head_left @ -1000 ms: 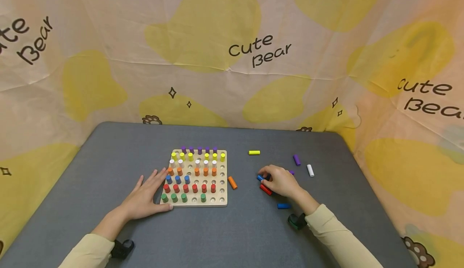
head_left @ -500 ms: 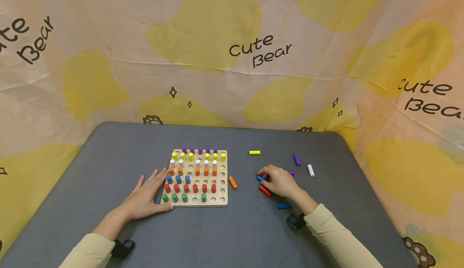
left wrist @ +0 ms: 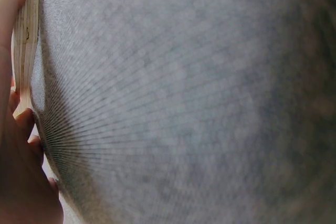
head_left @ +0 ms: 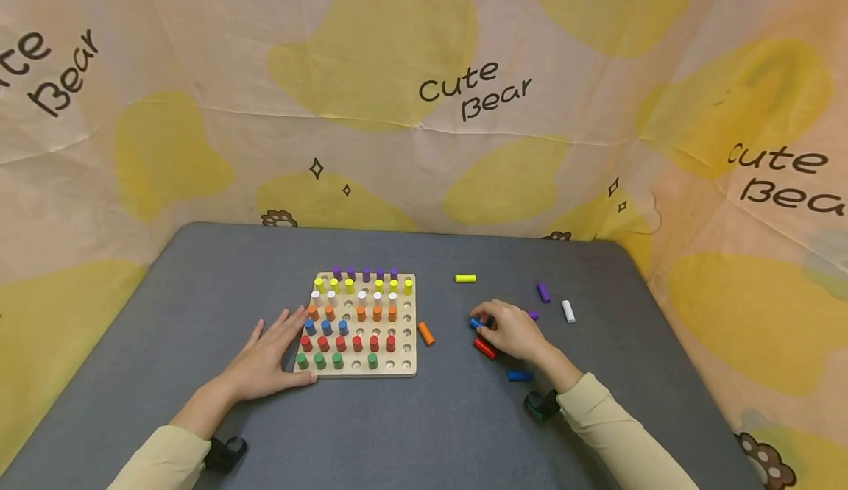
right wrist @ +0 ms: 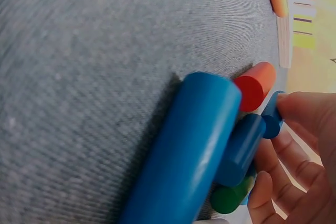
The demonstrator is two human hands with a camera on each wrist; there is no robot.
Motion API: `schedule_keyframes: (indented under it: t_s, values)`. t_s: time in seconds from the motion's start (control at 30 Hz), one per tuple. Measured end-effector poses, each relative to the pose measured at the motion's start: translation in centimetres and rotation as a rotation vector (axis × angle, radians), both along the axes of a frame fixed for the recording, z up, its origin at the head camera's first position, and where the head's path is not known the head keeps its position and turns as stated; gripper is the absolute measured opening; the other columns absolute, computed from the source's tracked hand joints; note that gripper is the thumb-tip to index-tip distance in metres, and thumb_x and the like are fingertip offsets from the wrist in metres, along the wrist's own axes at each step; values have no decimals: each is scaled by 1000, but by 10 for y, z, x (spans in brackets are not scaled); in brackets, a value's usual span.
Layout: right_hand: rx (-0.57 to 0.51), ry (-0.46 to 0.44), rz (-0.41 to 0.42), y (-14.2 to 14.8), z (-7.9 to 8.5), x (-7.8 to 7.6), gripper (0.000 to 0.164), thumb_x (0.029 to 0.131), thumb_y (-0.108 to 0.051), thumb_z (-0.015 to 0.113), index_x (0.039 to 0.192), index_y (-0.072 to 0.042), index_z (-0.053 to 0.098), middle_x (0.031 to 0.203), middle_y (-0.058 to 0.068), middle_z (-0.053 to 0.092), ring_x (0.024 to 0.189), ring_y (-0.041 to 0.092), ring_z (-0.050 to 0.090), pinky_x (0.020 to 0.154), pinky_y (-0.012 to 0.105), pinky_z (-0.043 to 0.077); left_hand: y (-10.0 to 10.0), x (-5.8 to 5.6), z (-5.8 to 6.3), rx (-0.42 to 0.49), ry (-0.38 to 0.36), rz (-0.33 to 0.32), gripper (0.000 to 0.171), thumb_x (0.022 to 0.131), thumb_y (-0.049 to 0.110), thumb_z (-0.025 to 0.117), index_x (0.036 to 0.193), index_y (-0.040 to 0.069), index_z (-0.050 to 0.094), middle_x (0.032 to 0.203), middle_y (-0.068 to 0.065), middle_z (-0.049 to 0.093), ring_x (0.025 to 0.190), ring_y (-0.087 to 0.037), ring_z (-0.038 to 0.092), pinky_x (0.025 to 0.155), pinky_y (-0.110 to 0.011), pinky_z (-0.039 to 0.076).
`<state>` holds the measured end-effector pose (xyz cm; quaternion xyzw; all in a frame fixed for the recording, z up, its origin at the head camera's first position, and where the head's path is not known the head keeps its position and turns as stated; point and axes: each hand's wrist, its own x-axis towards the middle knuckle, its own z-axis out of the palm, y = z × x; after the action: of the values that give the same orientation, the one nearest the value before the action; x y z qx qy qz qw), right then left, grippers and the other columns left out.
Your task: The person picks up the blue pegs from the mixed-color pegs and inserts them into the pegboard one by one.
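My left hand [head_left: 265, 361] lies spread along the left side of a wooden pegboard [head_left: 411, 354], thumb at its near corner. In the left wrist view, the fingers [left wrist: 23, 121] rest against the board's edge [left wrist: 27, 40]. Rows of coloured pegs stand upright in the board. To the right, my right hand [head_left: 513, 330] pinches a blue peg [head_left: 475, 324] between thumb and fingers, low over the table. A red peg [head_left: 484, 348] lies just in front of it. Beneath that hand, the right wrist view shows another blue peg [right wrist: 240, 149] and a green peg [right wrist: 228, 198].
Around the right hand lie loose pegs: a blue peg [head_left: 520, 376] nearer me, a white peg [head_left: 567, 311] and a purple peg [head_left: 543, 293] farther right, and a yellow peg [head_left: 465, 279] behind. An orange peg [head_left: 426, 333] lies beside the board. A printed cloth [head_left: 371, 159] hangs behind the table.
Both hands stay almost where they were, the right one keeping hold of the blue peg. The red peg beside it has shifted very slightly left.
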<state>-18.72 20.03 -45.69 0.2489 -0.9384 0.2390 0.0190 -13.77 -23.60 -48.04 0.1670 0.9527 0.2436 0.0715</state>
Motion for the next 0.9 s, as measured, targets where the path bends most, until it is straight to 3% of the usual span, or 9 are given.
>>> schedule_keyframes:
  t_s: [0.37,0.9]
  values:
    - [-53,37,8,-6,1,-4,23,79,-10,71,102,-10,69,82,-4,59,64,9,50,55,19,39,0,0,1,12,-6,-2,107,67,67,66,148,15,20,153,-12,19,140,-37,11,107,-62,-1]
    - [-66,-13,4,-32,3,-8,21,84,-13,66,105,-14,67,87,-6,59,68,6,50,58,20,41,0,1,2,4,-8,-1,107,67,67,65,148,14,19,153,-11,19,140,-37,11,107,-62,-1]
